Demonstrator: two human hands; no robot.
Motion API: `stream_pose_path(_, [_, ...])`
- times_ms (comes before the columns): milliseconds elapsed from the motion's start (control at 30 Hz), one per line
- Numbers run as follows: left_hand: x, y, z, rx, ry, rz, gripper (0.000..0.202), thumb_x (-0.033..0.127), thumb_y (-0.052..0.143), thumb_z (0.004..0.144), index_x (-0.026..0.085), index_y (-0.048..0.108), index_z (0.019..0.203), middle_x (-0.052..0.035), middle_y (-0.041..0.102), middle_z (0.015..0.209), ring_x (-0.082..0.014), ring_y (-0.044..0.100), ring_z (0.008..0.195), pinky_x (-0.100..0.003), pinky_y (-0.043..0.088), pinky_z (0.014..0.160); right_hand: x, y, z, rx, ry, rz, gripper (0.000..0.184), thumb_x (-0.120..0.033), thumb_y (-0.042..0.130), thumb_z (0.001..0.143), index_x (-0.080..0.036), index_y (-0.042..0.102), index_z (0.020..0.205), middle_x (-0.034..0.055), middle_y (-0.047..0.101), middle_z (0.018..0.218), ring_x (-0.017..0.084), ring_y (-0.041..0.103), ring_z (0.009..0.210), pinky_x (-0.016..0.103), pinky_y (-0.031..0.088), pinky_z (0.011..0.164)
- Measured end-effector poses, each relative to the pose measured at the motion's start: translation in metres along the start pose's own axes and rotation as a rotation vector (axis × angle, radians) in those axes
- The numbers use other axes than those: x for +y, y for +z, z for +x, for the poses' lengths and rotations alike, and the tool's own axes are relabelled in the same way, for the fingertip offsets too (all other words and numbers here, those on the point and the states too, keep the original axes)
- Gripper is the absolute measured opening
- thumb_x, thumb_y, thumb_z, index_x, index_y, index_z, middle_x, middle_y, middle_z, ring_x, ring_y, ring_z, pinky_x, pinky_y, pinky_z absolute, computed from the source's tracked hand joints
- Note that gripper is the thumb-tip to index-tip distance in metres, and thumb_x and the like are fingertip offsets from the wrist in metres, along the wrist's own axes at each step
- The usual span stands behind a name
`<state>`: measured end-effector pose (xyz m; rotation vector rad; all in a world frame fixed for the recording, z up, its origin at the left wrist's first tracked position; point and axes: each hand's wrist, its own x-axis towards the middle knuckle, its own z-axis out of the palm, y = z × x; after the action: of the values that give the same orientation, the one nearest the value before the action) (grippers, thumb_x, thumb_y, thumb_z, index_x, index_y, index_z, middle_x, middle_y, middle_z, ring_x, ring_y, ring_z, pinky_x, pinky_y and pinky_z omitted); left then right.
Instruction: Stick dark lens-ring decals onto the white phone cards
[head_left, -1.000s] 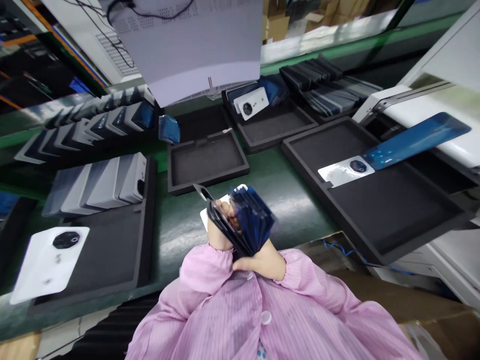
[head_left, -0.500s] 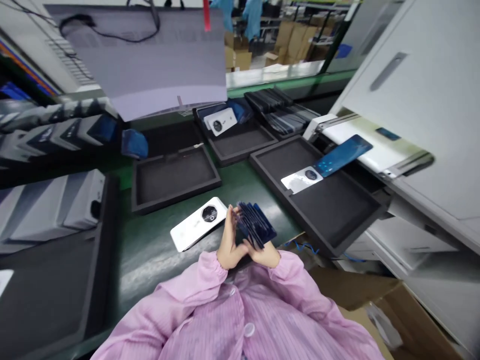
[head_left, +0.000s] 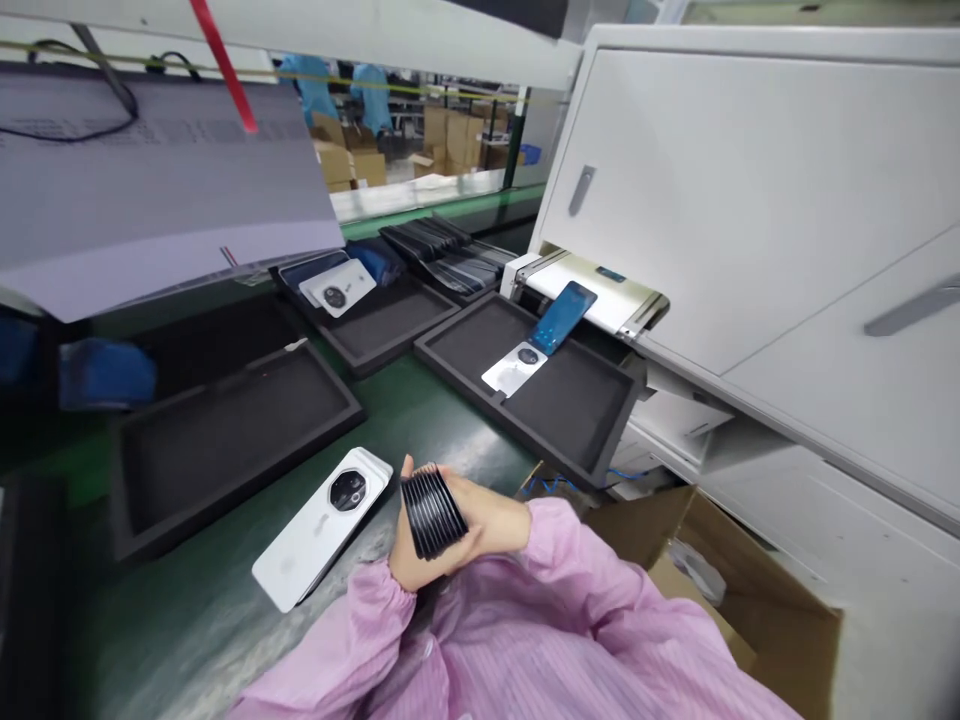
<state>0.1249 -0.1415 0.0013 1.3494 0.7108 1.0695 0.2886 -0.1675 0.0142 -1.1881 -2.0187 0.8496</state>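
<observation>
Both of my hands close around one stack of thin dark panels (head_left: 431, 512), held edge-up just above the green belt. My left hand (head_left: 403, 560) cups the stack's near side and my right hand (head_left: 491, 520) grips its right side. Pink sleeves cover both arms. A white phone back cover (head_left: 322, 528) with a round black camera ring lies flat on the belt, just left of my left hand.
Black foam trays (head_left: 225, 440) sit on the green belt (head_left: 420, 395). One tray (head_left: 574, 420) holds a white cover below a blue panel at a white machine's (head_left: 750, 200) outlet. An open cardboard box (head_left: 720, 590) stands at the right. A paper sheet (head_left: 150, 200) hangs overhead.
The fanned blue-faced panels have been squared into a tight stack seen edge-on. My view has swung right and up, and the white cover now lies left of my hands.
</observation>
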Motion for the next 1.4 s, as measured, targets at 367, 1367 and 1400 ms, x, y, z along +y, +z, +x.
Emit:
stream_pose_path(367, [-0.001, 0.004, 0.009, -0.071, -0.093, 0.016, 0.044, 0.022, 0.082, 0.054, 0.023, 0.06, 0.093, -0.0089, 0.058, 0.099, -0.0374, 0.044, 0.122, -0.054, 0.022, 0.112, 0.072, -0.233, 0.018, 0.94, 0.893, -0.233, 0.036, -0.037, 0.056, 0.093, -0.012, 0.057, 0.118, 0.0113, 0.063, 0.111, 0.019, 0.064, 0.092, 0.036, 0.057, 0.078])
stream_pose_path(1367, [0.002, -0.015, 0.007, -0.411, -0.827, -1.047, 0.056, 0.052, 0.064, 0.067, 0.011, 0.065, 0.105, -0.0141, 0.073, 0.094, -0.0364, 0.066, 0.099, -0.048, 0.047, 0.089, -0.009, -0.039, 0.002, 0.306, -0.309, -0.525, 0.022, -0.022, 0.047, 0.094, -0.026, 0.068, 0.1, 0.0072, 0.071, 0.111, 0.021, 0.063, 0.094, 0.041, 0.055, 0.077])
stream_pose_path(1400, [0.002, -0.016, 0.007, -0.471, -0.829, -1.061, 0.055, 0.051, 0.063, 0.068, 0.011, 0.065, 0.106, -0.0146, 0.072, 0.095, -0.0363, 0.066, 0.099, -0.048, 0.048, 0.088, -0.01, -0.033, 0.002, 0.253, -0.299, -0.538, 0.025, -0.02, 0.047, 0.093, -0.025, 0.067, 0.107, 0.0075, 0.069, 0.116, 0.021, 0.063, 0.097, 0.04, 0.055, 0.079])
